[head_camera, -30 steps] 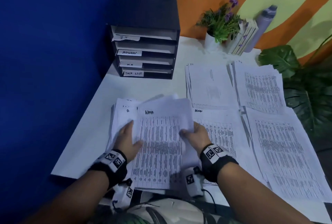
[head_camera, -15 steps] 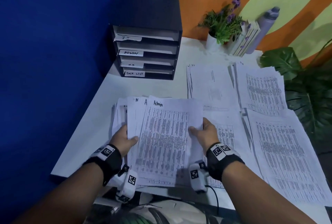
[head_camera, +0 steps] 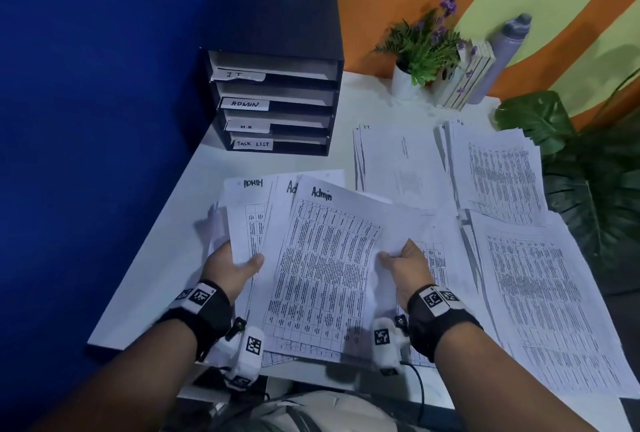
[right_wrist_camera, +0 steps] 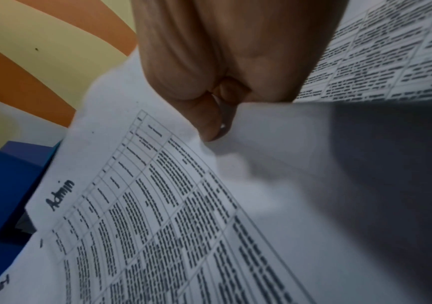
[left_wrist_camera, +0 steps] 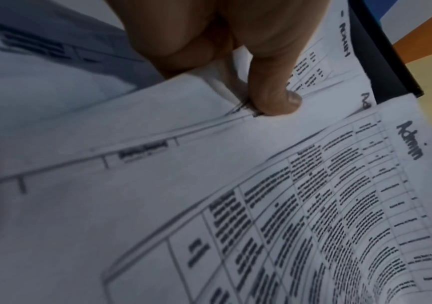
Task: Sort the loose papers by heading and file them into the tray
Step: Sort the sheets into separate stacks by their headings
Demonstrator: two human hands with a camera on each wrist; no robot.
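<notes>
Near the white worktop (head_camera: 166, 230) edge, our left hand (head_camera: 228, 267) and right hand (head_camera: 408, 267) each grip thin, flexing white printed Admin sheets (head_camera: 322, 258), thumbs pinching on top.

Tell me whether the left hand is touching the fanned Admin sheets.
Touching. The left wrist view shows the left hand pinching the Admin sheets, thumb pressed on top at their edge; the head view shows that thumb lying over the stack.
</notes>
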